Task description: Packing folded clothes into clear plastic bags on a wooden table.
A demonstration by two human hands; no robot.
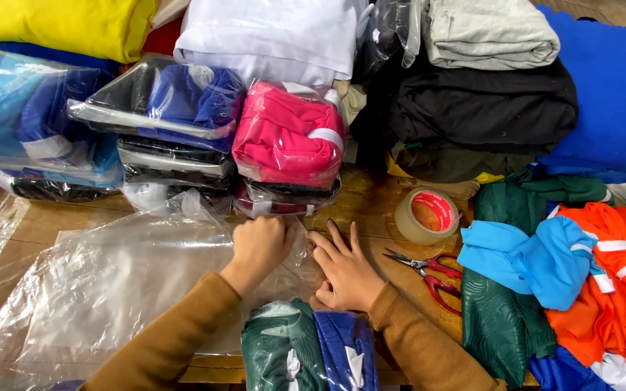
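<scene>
My left hand (259, 246) is closed in a fist on the edge of a clear plastic bag (124, 275) that lies flat on the wooden table (371, 206). My right hand (345, 271) lies palm down beside it, fingers spread, pressing on the same plastic. Just below both hands sits a bagged bundle of green and blue garments (309, 347) at the table's front edge. Both sleeves are mustard brown.
Red-handled scissors (429, 275) and a roll of brown tape (427, 215) lie right of my right hand. Stacks of bagged garments (175, 123), including a pink one (288, 137), stand behind. Loose green, blue and orange clothes (566, 268) pile at right; folded black and grey fabric (487, 101) at back.
</scene>
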